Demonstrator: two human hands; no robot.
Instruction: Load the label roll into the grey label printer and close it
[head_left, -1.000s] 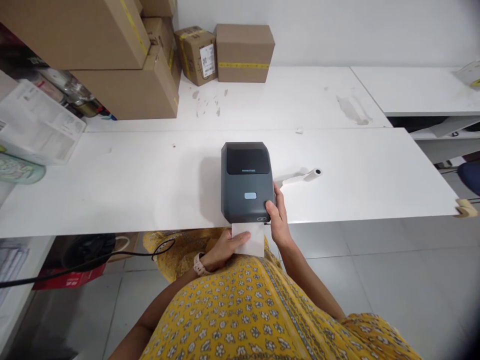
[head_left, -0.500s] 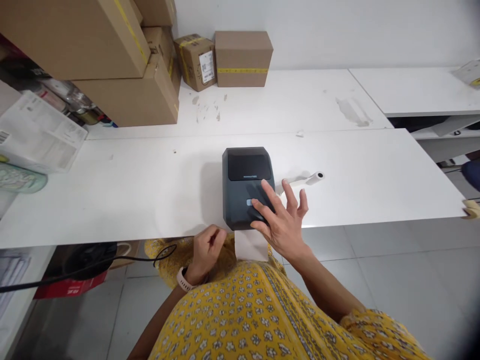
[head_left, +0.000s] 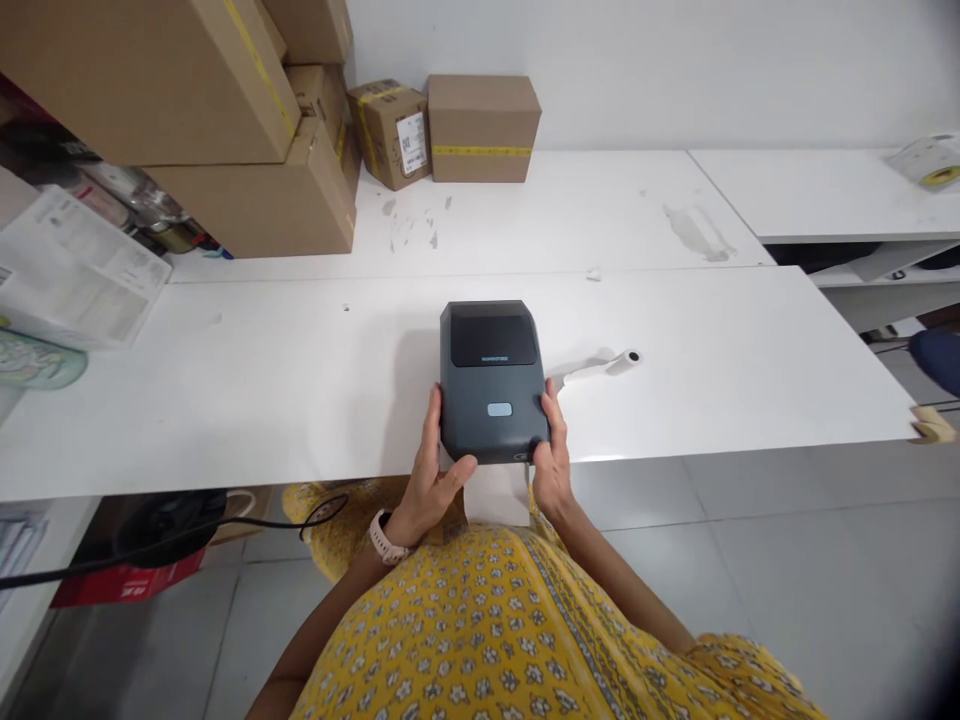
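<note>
A dark grey label printer [head_left: 492,390] with a light oblong button on top sits near the front edge of the white table. My left hand [head_left: 435,470] grips its left side, with the thumb at the front lower corner. On the opposite side, my right hand [head_left: 553,460] is wrapped round the right front corner. A strip of white paper [head_left: 496,496] hangs below the printer's front, between my wrists. To the right lies a small roll of white paper [head_left: 624,362], partly unrolled toward the printer.
Cardboard boxes [head_left: 247,205] are stacked at the left, and two smaller ones, including a plain carton [head_left: 484,130], stand by the wall. A clear plastic package [head_left: 82,260] lies at the far left. A black cable [head_left: 255,517] runs below the table edge.
My right hand has left the printer's top button and moved to its right side. My left hand has risen from the table edge to the printer's left side and opened round it.
</note>
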